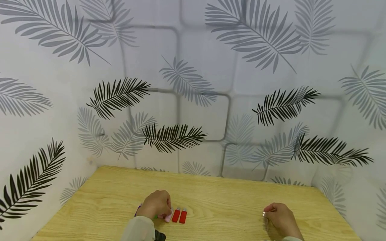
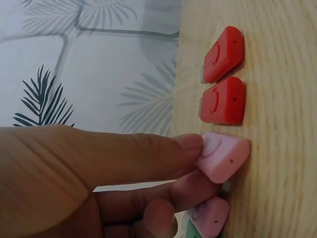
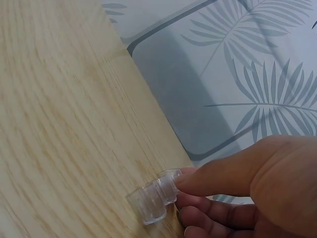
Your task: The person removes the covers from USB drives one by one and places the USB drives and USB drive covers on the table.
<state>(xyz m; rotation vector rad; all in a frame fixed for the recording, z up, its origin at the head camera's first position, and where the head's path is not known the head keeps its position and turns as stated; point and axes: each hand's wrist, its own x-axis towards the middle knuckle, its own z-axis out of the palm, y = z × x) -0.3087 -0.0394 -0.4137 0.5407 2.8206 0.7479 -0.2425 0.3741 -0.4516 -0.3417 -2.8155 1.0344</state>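
My left hand [image 1: 156,203] pinches a pink USB flash drive [image 2: 225,157] between thumb and fingers, low over the wooden table. Another pink drive [image 2: 210,216] lies close beside it, partly covered by the fingers, with a sliver of a green one [image 2: 192,230] showing. Two red USB flash drives [image 2: 223,100] sit on the other side, metal plugs toward the wall. Well off to the right, my right hand [image 1: 281,217] holds clear plastic pieces [image 3: 153,198], cap-like in shape, between thumb and fingertips near the tabletop.
The light wooden table [image 1: 223,197] ends at the back against a pale wall covering [image 1: 205,117] printed with grey and black leaves. A bit of something purple [image 1: 138,208] shows at the left hand's outer side.
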